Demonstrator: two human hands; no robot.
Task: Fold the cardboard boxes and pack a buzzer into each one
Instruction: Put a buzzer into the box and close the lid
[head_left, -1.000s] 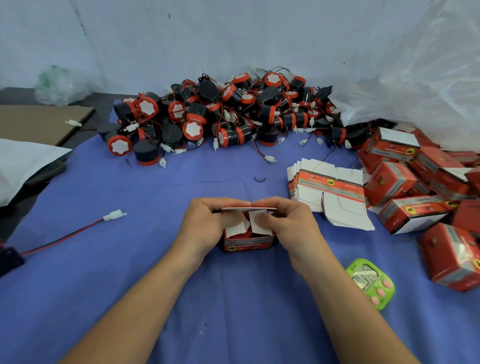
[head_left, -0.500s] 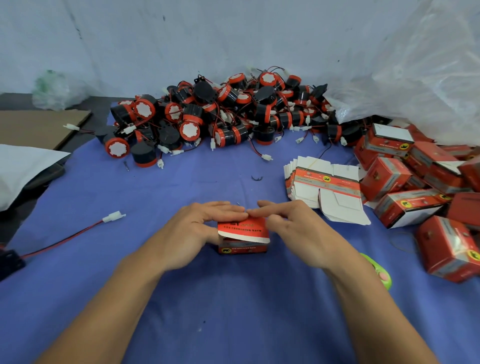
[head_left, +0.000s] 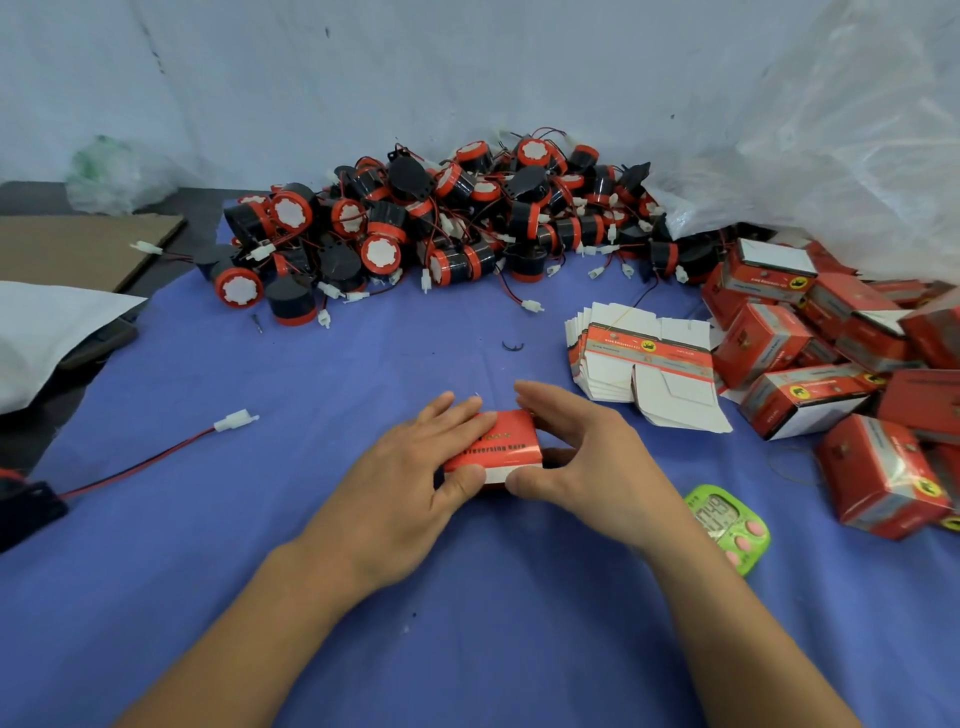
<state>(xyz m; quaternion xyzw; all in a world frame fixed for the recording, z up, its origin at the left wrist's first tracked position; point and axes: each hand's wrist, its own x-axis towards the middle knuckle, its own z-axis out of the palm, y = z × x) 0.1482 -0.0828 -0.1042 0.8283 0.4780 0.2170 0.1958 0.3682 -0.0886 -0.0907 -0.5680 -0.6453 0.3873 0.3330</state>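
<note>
**Left grip (head_left: 410, 467) and right grip (head_left: 587, 457) both pressing on the box (head_left: 493, 441), lid nearly down**

Left grip is lying with straight fingers across the red top, thumb pushing at the near face, nothing curled round it. Right grip is reaching loose-fingered over the right end, thumb touching the white flap (head_left: 498, 475) that's peeking out along the near edge. So neither one's clutching, both are just pressing.

Box is sitting on the tabletop (head_left: 363, 364) dead centre, long side running left to right between the two grips. My guess: that flap is needing a tuck, then the box is heading to the packed boxes (head_left: 769, 343) on the right, so the right grip is the closer one. Flat blanks (head_left: 649, 358) are lying just beyond it too. Buzzers (head_left: 415, 228) are piled straight ahead, well apart.
</note>
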